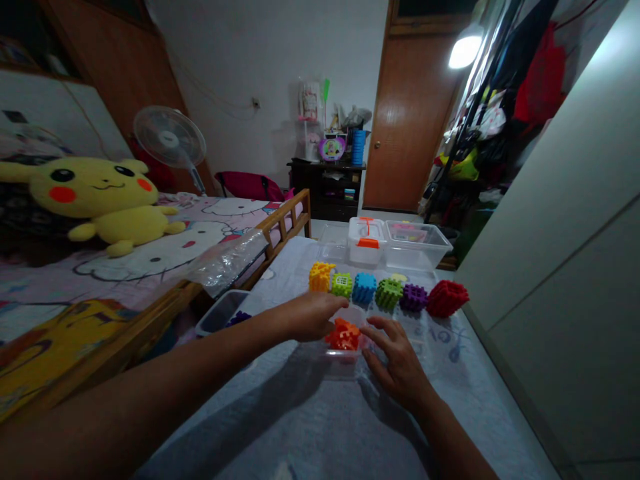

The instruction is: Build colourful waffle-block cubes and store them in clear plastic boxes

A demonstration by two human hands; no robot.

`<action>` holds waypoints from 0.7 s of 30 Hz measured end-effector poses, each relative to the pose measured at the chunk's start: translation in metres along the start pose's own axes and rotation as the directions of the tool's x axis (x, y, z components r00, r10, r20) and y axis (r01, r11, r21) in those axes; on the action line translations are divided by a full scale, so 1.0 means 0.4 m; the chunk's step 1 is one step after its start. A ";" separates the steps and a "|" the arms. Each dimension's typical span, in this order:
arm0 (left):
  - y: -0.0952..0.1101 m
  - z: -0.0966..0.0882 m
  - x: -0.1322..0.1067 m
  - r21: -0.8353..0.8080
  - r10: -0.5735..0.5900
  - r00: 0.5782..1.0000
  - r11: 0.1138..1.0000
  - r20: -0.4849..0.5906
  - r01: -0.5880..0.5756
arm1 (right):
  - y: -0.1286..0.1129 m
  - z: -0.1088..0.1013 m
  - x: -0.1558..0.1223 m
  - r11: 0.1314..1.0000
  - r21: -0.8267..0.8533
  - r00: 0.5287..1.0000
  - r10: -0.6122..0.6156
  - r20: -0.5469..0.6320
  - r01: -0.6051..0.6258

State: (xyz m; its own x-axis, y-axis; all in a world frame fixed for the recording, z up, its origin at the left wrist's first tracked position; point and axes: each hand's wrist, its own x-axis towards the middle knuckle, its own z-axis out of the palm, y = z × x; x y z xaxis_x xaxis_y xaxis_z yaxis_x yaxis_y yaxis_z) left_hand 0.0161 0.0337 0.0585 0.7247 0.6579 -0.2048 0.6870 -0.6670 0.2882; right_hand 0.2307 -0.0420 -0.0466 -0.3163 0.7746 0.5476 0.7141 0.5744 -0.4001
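Note:
A small clear plastic box (341, 365) stands on the cloth-covered table, holding orange interlocking blocks (345, 335). Over its left rim lies my left hand (316, 317), seen from the back, with a finger stretched out above the box and the thumb lower, apart from it. The remaining left fingers are partly hidden. At the box's right side is my right hand (397, 360), fingers spread, the tips at or near the rim; I see nothing held in it. Just beyond the box is a row of block cubes: yellow (320, 277), light green (342, 285), blue (365, 288), green (389, 294), purple (414, 298) and red (447, 299).
Behind the cubes stand a lidded clear box (367, 241) with orange latches and a larger open clear bin (419, 247). Left, a clear tub (223, 312) holds dark purple pieces (239, 318). A wooden bed rail (287, 227) borders the table; a white cabinet (560, 267) flanks the right.

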 end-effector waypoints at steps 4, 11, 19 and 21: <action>0.016 0.022 -0.021 0.142 -0.087 0.996 0.986 0.026 0.083 | 0.000 0.001 -0.001 1.000 0.012 1.000 0.004 0.013 -0.004; 0.042 0.060 0.001 0.128 -0.082 0.994 0.989 0.077 0.072 | 0.000 -0.001 -0.001 0.999 0.042 1.000 0.001 0.020 -0.002; 0.039 0.062 0.010 0.004 -0.140 0.986 0.990 0.090 0.140 | -0.002 -0.004 -0.002 0.999 0.048 1.000 0.005 0.022 -0.006; 0.040 0.065 0.012 0.003 -0.150 0.982 0.989 0.112 0.150 | -0.002 -0.004 -0.002 0.999 0.045 1.000 0.002 0.019 -0.003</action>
State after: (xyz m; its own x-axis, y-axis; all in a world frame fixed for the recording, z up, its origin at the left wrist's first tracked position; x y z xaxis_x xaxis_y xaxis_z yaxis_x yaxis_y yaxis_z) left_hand 0.0321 0.0170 0.0377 0.6149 0.7073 -0.3488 0.7884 -0.5614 0.2514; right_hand 0.2313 -0.0435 -0.0456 -0.3264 0.7809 0.5326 0.6863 0.5832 -0.4346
